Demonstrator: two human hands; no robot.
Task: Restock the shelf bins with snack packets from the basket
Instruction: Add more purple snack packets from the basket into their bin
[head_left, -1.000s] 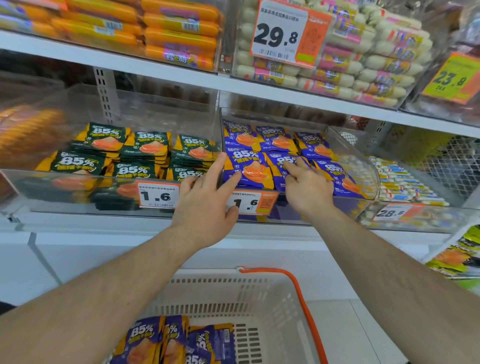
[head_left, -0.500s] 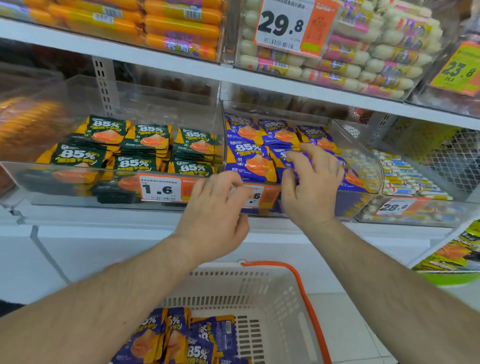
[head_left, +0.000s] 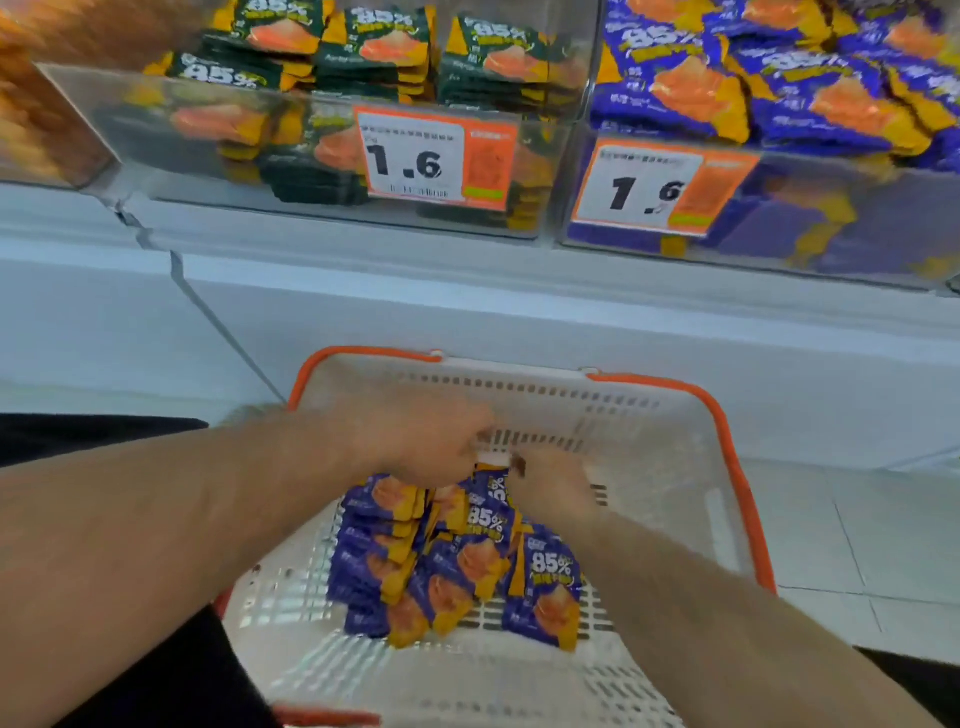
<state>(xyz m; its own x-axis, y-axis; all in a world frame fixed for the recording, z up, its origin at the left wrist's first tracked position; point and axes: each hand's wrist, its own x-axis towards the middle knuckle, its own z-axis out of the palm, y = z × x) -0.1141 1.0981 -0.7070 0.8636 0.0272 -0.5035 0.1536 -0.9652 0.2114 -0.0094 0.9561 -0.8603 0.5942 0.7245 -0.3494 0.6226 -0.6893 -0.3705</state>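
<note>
Both of my hands are down inside the white basket with the orange rim. Several purple snack packets lie heaped in it. My left hand hangs over the far end of the heap with its fingers curled downward. My right hand reaches in beside it, its fingertips at an upright purple packet. Motion blur hides whether either hand grips a packet. Above, the clear bin of purple packets sits at the upper right of the shelf.
A clear bin of green packets stands left of the purple bin, and each bin carries a 1.6 price tag. The white shelf base runs behind the basket. Pale floor tiles lie to the right.
Both hands left the front of the purple bin and dropped into the basket. The view tilted down, so the basket now fills the lower frame.
</note>
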